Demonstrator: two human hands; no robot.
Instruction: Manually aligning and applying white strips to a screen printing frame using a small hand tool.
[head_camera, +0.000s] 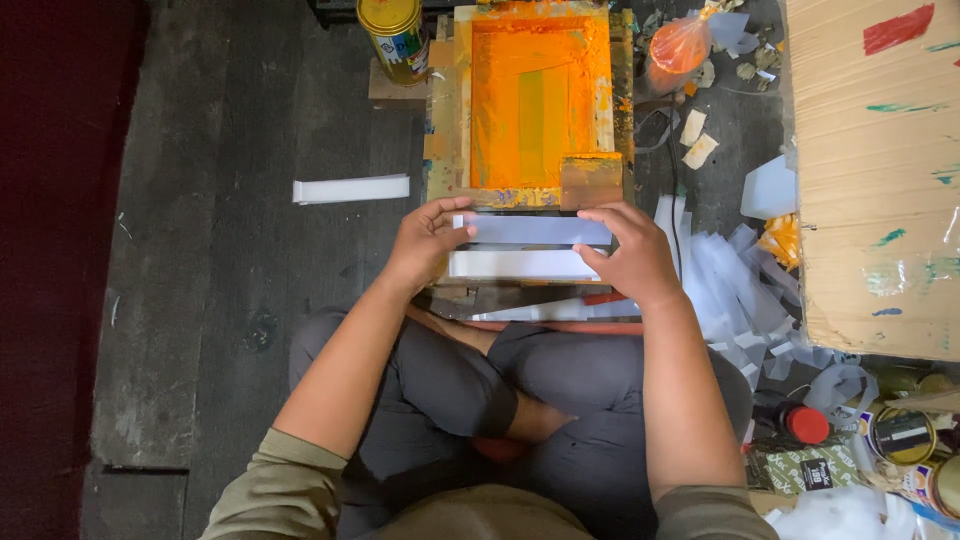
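- Both hands, I see, pinch one pale strip (535, 230): left hand (428, 240) at 9 o'clock, right hand (628, 255) at 3.
- Orange-inked screen frame (540, 100) sits at 12 o'clock, its top edge cut off.

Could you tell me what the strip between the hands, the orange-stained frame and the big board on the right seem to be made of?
The strip looks like thin plastic film: pale, smooth and slightly glossy, though it could be coated paper. The frame seems to be wood, with squared bars, matt and smeared with ink. The board looks like corrugated cardboard, brown with fine ribs and paint dabs.
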